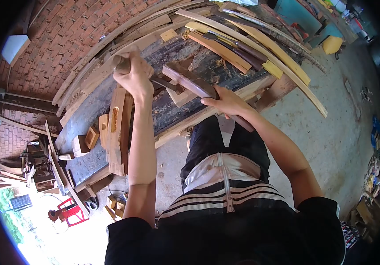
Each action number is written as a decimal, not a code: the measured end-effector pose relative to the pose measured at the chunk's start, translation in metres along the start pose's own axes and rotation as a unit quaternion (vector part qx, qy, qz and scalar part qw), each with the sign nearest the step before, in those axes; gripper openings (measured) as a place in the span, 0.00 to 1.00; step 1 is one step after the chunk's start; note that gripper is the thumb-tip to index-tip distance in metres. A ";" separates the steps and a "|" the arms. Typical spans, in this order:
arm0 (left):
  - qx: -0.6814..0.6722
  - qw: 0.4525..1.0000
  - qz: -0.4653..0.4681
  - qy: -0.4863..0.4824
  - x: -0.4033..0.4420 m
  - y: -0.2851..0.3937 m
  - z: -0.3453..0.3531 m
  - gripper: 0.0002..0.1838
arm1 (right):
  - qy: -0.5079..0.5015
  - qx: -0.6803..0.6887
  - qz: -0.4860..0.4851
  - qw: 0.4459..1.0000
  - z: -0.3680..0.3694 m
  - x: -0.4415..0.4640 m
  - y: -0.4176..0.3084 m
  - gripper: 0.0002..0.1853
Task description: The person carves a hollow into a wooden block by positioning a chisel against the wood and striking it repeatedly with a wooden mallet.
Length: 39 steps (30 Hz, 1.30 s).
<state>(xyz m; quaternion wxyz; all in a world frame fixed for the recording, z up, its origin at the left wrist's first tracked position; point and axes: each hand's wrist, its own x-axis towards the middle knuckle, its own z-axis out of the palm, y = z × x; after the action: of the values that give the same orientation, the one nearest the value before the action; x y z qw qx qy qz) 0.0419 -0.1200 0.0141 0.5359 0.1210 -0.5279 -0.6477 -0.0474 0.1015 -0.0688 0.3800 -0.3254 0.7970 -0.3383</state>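
My left hand [134,77] is closed around the round wooden handle of a chisel [164,84]. The chisel's metal blade slants down to the right, toward a pale wood block [183,98] on the workbench; whether the tip touches it I cannot tell. My right hand [229,102] grips a dark brown wooden mallet [192,83]. Its thick end lies over the block, to the right of the chisel, and its thin end sticks out below my hand. Just left of my left forearm lies a thick timber with a slot cut in it [118,128].
The dark-topped workbench [165,112] carries long curved planks [282,57] and several hand tools [238,48] at the right. Small mortised blocks [91,137] sit at its left end. A brick wall [66,48] stands behind, and a red stool [71,212] is at lower left.
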 end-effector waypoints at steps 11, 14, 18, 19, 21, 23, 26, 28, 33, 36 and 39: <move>0.056 0.997 -0.055 -0.018 0.021 -0.016 0.016 0.12 | -0.008 0.051 0.029 0.998 -0.001 -0.006 -0.008 0.37; 0.058 0.996 -0.058 -0.026 0.024 -0.018 0.014 0.12 | -0.007 0.156 0.005 0.988 -0.010 -0.006 -0.021 0.37; 0.033 0.996 -0.075 -0.021 0.026 -0.015 0.010 0.10 | 0.100 0.170 -0.170 0.965 -0.058 -0.029 -0.109 0.37; 0.073 0.994 -0.078 -0.010 0.025 -0.011 0.014 0.08 | 0.133 0.128 -0.214 0.959 -0.069 -0.028 -0.129 0.33; 0.075 0.994 -0.068 -0.026 0.025 -0.021 0.012 0.08 | 0.163 0.064 -0.347 0.921 -0.089 -0.037 -0.176 0.30; 0.047 0.996 -0.059 -0.046 0.024 -0.023 0.016 0.07 | 0.243 -0.011 -0.446 0.861 -0.084 -0.009 -0.195 0.30; 0.065 0.994 0.042 -0.079 0.019 -0.031 0.019 0.06 | 0.128 -0.266 -0.352 0.888 -0.089 0.001 -0.198 0.24; 0.036 0.997 -0.044 -0.046 0.015 -0.031 0.020 0.09 | 0.120 -0.310 -0.308 0.891 -0.104 0.007 -0.211 0.25; 0.149 0.988 -0.005 -0.052 0.018 -0.035 0.023 0.10 | 0.079 -0.177 -0.314 0.929 -0.122 -0.051 -0.243 0.24; 0.159 0.981 0.090 -0.071 0.015 -0.047 0.024 0.06 | 0.262 -0.380 -0.339 0.820 -0.086 0.006 -0.191 0.28; 0.134 0.984 0.090 -0.081 0.022 -0.057 0.028 0.04 | 0.193 -0.368 -0.324 0.850 -0.108 -0.009 -0.202 0.31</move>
<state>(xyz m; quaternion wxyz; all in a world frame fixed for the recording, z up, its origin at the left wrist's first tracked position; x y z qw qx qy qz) -0.0190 -0.1301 -0.0117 0.5265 0.0902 -0.6604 -0.5278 -0.0793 0.0273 0.1460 -0.0605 -0.6092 0.7698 -0.1805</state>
